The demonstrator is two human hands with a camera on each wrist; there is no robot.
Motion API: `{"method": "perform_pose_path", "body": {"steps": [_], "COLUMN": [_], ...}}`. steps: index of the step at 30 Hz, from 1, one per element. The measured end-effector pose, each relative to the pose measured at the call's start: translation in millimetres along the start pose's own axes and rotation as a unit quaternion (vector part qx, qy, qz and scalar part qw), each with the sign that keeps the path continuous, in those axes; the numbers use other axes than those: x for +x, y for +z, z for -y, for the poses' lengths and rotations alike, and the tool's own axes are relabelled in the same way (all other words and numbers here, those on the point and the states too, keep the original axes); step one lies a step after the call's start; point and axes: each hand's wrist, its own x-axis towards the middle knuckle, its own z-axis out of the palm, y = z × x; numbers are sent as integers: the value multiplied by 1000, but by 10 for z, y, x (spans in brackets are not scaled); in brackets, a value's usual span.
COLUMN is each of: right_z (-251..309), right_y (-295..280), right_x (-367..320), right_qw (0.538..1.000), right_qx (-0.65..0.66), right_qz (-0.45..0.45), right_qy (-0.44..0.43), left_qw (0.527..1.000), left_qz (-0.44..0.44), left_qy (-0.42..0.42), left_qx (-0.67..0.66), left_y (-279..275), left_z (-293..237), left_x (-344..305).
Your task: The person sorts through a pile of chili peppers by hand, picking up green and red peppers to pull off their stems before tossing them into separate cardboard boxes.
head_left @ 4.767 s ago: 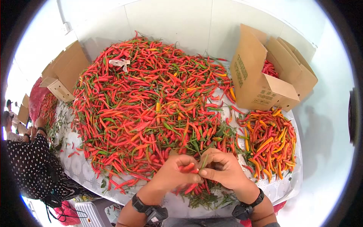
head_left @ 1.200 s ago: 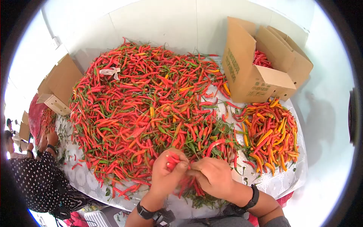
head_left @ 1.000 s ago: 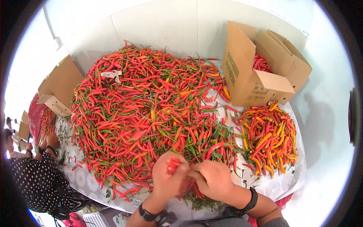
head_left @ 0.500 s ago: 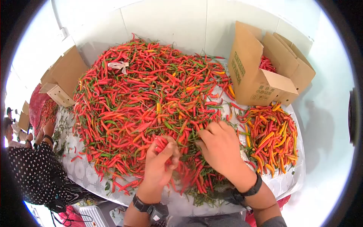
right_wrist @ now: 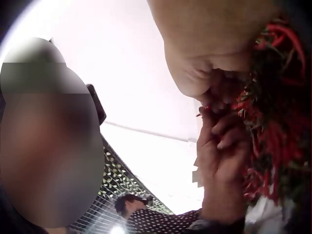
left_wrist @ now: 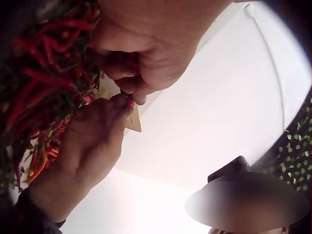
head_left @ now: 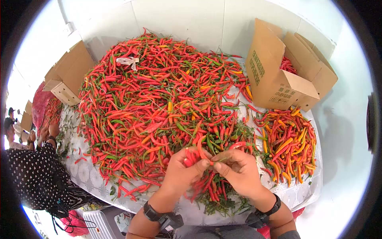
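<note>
Over the near edge of the chili heap, my left hand (head_left: 184,173) grips several red chilies (head_left: 191,156) in its curled fingers. Its thumb and forefinger hold one longer red chili (head_left: 201,148), its stem end toward the right. My right hand (head_left: 242,171) pinches the green stem (head_left: 219,160) of that chili, and the fingertips of both hands nearly meet. In the left wrist view a bit of red chili (left_wrist: 130,102) shows between the fingertips. Seen from the right wrist, my left hand (right_wrist: 225,153) is below my right hand (right_wrist: 209,53), and shadow hides part of the grip.
A large heap of red chilies (head_left: 135,95) covers most of the table (head_left: 85,175). At right lies a smaller red and yellow chili pile (head_left: 288,147), below an open cardboard box (head_left: 266,75). Another box (head_left: 73,71) and a person in a dotted top (head_left: 34,175) are at left.
Half a second ago my right hand was reaching into the heap, apart from the left. It has come back beside the left hand, and a chili is now held between them by its stem.
</note>
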Motion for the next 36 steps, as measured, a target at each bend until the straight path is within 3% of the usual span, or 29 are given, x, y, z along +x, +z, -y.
{"method": "perform_pose_path", "body": {"steps": [1, 3, 5, 8, 11, 13, 16, 18, 22, 26, 29, 31, 36], "right_z": [-13, 9, 43, 0, -39, -13, 3, -3, 145, 36, -80, -28, 40], "right_y": [-4, -23, -49, 56, 90, 131, 95, -21, -10, 215, 375, 398, 393], "right_x": [-15, 6, 41, 30, 27, 29, 36, 104, 250, 199, 309, 374, 428], "right_qw": [999, 984, 924, 837, 795, 798, 829, 839, 774, 770, 740, 722, 686], "right_qx": [14, -135, -280, -375, -394, -390, -385, -404, -508, -526, -594, -625, -662], "right_qz": [7, -17, -44, -100, -141, -152, -174, -172, -256, 7, 72, 65, 99], "right_qy": [30, -115, -257, -385, -438, -433, -366, -321, -276, -362, -307, -289, -286], "left_qw": [1000, 997, 996, 997, 995, 994, 966, 971, 966, 966, 970, 970, 973], "left_qz": [2, -21, -36, -46, -39, -39, -153, -169, -160, -136, -92, -69, -94], "left_qy": [10, 56, 73, 60, 71, 86, 180, 169, 137, 124, 105, 95, 112], "left_qx": [16, 50, 41, -25, -50, -60, 106, 21, -148, -180, -200, -211, -179], "left_y": [5, 39, 76, 112, 140, 151, 130, 16, -128, -98, -206, -267, -170], "left_z": [11, 73, 115, 144, 122, 124, 95, 16, -185, -189, -136, -125, -175], "left_x": [1, -10, -15, -41, -76, -94, -56, -21, 19, 29, 49, 62, 54]}}
